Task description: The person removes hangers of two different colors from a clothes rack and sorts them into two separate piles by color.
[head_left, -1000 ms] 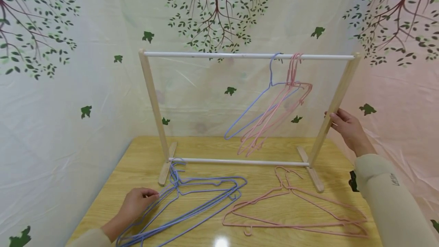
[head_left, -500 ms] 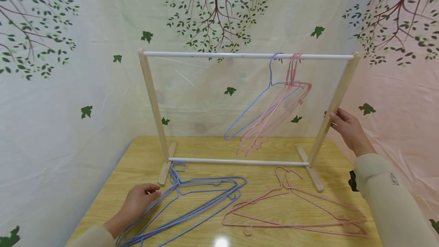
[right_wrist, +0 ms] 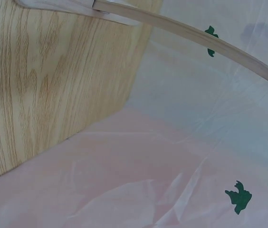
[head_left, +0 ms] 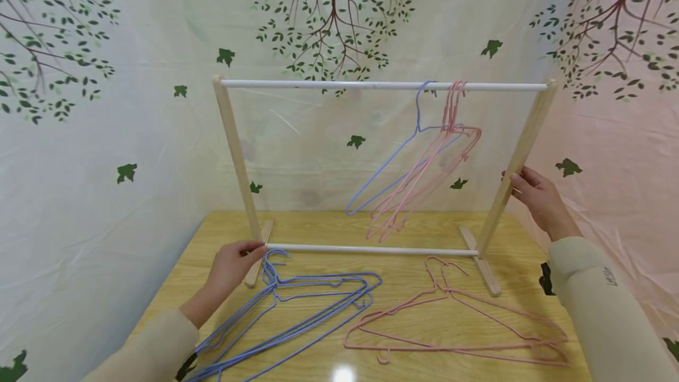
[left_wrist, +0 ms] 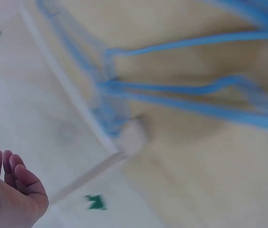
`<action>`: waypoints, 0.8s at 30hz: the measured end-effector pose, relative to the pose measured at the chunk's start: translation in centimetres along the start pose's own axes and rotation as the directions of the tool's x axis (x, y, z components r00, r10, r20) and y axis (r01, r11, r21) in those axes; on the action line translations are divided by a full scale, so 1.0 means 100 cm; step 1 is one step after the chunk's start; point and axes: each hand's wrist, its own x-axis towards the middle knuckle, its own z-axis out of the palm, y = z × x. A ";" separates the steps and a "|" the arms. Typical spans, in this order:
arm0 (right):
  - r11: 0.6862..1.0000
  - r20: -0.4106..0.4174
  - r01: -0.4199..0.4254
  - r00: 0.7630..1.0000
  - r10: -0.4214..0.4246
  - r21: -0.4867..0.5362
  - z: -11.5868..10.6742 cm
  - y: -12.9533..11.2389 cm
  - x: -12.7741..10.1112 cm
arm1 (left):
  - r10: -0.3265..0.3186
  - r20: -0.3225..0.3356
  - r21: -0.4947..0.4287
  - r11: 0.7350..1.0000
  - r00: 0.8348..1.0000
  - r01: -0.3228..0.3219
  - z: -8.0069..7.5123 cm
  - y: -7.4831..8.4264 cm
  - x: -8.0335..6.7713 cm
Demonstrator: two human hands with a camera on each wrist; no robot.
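A wooden rack with a white top bar (head_left: 371, 85) stands on the table (head_left: 329, 229). One blue hanger (head_left: 395, 161) and a few pink hangers (head_left: 424, 181) hang from the bar near its right end. Several blue hangers (head_left: 313, 302) (left_wrist: 196, 90) lie on the table at the front left, with pink hangers (head_left: 456, 323) to their right. My left hand (head_left: 248, 250) (left_wrist: 10, 190) reaches the foot of the left post (head_left: 236, 158), where the lower rail (head_left: 371, 250) meets it, with fingers loosely bent and nothing in them. My right hand (head_left: 522, 184) grips the right post (head_left: 522, 152) (right_wrist: 196, 40) at mid height.
A plastic sheet printed with trees and leaves (head_left: 334, 22) hangs close behind and on both sides of the table. The rack's wooden feet (head_left: 483, 267) lie across the table. The table's right edge (right_wrist: 100, 99) runs beside my right arm.
My left hand has let go of the blue hangers on the table and moved up and to the right, to the base of the left post. My right hand has kept its hold on the right post.
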 end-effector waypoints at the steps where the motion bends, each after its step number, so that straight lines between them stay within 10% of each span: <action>1: 1.000 0.002 0.002 1.000 -0.002 0.004 0.000 0.000 0.000 | 0.007 -0.006 -0.016 1.000 1.000 -0.007 -0.001 0.009 0.005; 11: 0.999 0.005 0.020 1.000 -0.020 0.036 0.002 0.001 0.001 | 0.150 -0.049 -0.126 0.980 0.987 -0.155 0.008 0.094 0.049; 24: 1.000 -0.004 -0.017 1.000 0.017 0.000 0.003 -0.001 0.000 | 0.242 -0.063 -0.229 0.941 0.968 -0.250 0.043 0.165 0.072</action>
